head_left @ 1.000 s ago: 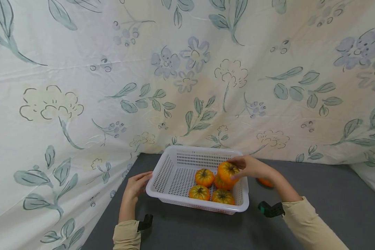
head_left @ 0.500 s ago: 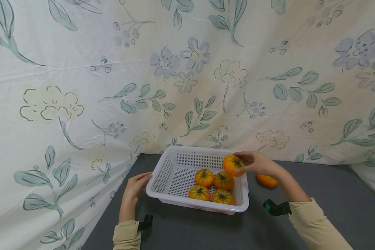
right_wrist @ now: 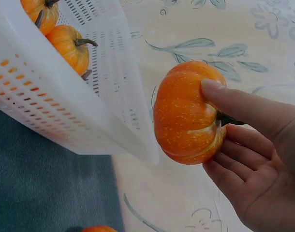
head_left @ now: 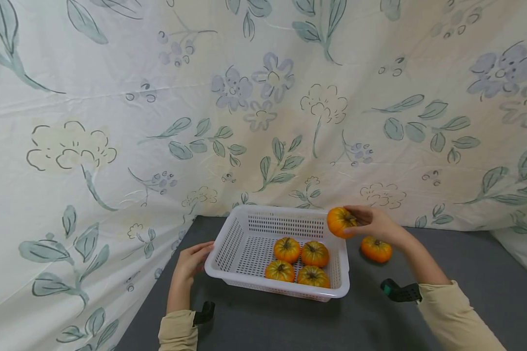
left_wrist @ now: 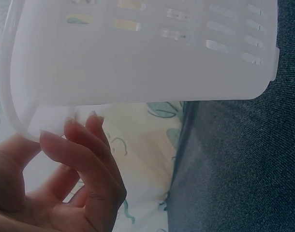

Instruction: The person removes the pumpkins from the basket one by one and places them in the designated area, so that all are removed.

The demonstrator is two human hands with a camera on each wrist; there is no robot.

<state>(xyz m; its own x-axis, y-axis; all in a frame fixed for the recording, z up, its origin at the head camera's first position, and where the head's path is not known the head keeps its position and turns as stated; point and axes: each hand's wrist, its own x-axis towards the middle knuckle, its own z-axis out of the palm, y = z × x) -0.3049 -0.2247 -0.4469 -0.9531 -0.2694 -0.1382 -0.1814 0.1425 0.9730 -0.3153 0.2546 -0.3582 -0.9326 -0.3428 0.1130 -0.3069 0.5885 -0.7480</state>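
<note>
A small orange pumpkin (head_left: 341, 222) is held up above the right back corner of the white plastic basket (head_left: 285, 211). My right hand (head_left: 374, 224) grips it by the stem side, with the thumb on top in the right wrist view and the fingers beneath. Inside the basket, several pumpkins sit together toward the right, among them one pumpkin (head_left: 287, 249) at the back. At the basket's left end, my left hand (head_left: 192, 262) holds the rim. The left wrist view shows those fingers (left_wrist: 72, 154) curled at the rim's corner.
Another pumpkin (head_left: 375, 249) lies on the dark grey table (head_left: 456, 273), right of the basket. A cloth with flowers and leaves (head_left: 263, 122) hangs directly behind the table and along its left side. Black wrist mounts (head_left: 401, 291) stick out from both sleeves.
My right hand has lifted the pumpkin from the basket's right part up and to the right. The pumpkin beneath it and the one on the table are now uncovered. My left hand stays put.
</note>
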